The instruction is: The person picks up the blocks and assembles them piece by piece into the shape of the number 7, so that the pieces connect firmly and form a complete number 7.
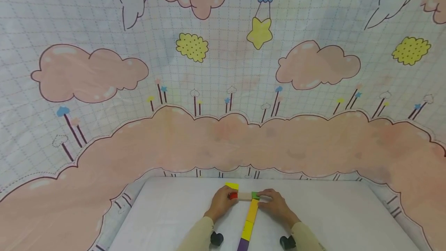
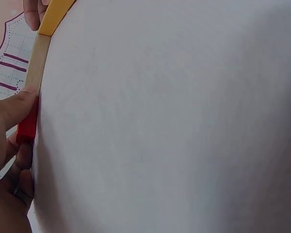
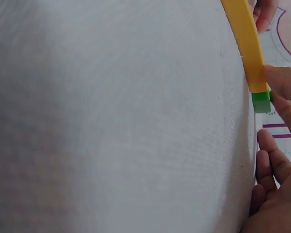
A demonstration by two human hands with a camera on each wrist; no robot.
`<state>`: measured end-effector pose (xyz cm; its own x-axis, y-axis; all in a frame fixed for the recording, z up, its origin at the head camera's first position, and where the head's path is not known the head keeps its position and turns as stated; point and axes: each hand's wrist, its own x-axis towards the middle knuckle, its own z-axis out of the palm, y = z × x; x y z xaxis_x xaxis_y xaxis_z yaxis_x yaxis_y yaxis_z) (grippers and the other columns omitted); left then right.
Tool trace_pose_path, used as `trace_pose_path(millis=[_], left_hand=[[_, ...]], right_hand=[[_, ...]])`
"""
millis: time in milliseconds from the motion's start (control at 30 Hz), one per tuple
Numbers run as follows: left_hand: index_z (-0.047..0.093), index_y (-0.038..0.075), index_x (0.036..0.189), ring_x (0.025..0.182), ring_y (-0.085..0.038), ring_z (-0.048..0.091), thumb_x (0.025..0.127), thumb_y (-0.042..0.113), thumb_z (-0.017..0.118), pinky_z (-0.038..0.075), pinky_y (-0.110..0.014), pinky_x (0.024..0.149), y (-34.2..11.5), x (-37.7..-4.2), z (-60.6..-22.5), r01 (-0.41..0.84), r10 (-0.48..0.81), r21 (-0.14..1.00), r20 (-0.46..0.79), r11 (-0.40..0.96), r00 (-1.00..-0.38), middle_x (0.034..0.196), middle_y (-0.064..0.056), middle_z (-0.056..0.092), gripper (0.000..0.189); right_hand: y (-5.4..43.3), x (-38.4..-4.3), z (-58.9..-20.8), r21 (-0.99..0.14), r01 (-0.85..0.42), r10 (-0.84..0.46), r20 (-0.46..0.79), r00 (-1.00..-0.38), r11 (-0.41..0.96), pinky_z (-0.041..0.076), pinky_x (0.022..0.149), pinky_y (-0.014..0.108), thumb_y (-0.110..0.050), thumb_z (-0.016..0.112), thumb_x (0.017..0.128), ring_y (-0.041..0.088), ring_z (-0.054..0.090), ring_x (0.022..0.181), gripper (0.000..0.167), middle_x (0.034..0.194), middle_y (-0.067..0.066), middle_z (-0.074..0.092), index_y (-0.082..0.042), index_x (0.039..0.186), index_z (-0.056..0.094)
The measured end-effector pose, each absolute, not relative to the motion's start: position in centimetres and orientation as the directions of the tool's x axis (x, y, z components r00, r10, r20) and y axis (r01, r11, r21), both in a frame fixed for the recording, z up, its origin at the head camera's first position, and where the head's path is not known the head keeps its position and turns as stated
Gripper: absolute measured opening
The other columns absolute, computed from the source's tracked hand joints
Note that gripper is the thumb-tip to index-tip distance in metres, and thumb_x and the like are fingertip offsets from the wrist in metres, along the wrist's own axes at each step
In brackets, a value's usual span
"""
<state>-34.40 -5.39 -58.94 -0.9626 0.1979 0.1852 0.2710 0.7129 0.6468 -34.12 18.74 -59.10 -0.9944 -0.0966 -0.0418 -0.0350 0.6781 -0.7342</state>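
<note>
In the head view, short coloured blocks lie joined on the white tabletop (image 1: 167, 212). My left hand (image 1: 220, 203) pinches a red block (image 1: 233, 195) at the left end of a plain wood block (image 1: 244, 196). At that block's right end is a green block (image 1: 255, 195), held by the thumb and forefinger of my right hand (image 1: 277, 205). The right thumb also lies against an orange-yellow block (image 3: 252, 58) in the right wrist view. Toward me this line carries on with a yellow block (image 1: 247, 229) and a purple block (image 1: 243, 244).
Another yellow block (image 1: 231, 185) lies just beyond the red one, partly behind my left fingers. Black heart-shaped pieces (image 1: 216, 238) sit by both forearms. A cloth printed with clouds (image 1: 223, 138) hangs behind the table's far edge.
</note>
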Motion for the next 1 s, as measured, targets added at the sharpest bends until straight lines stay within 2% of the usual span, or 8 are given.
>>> trace_pose_path(millis=[233,1000], left_hand=[[0.072,0.013,0.117,0.096,-0.017,0.056,0.085,0.019,0.076,0.051,-0.043,0.097,-5.15,-34.36,-58.79,0.234,0.173,0.678,0.157,0.697,-0.972,0.109,-0.004,0.065,0.033],[0.070,0.011,0.118,0.102,-0.019,0.056,0.086,0.017,0.075,0.050,-0.044,0.098,-5.10,-34.08,-58.94,0.242,0.184,0.704,0.159,0.667,-0.970,0.116,-0.007,0.065,0.033]], right_hand=[[18.70,-34.30,-58.95,-0.738,-0.021,-0.097,-0.061,-0.993,0.674,0.029,0.108,0.068,-0.028,0.078,0.083,0.041,0.043,0.132,0.029,0.138,0.011,0.057,-0.027,0.111,0.073],[18.71,-34.40,-59.23,-0.742,-0.049,-0.117,-0.040,-0.992,0.669,0.028,0.108,0.068,-0.025,0.078,0.082,0.039,0.045,0.131,0.028,0.134,0.008,0.061,-0.027,0.110,0.073]])
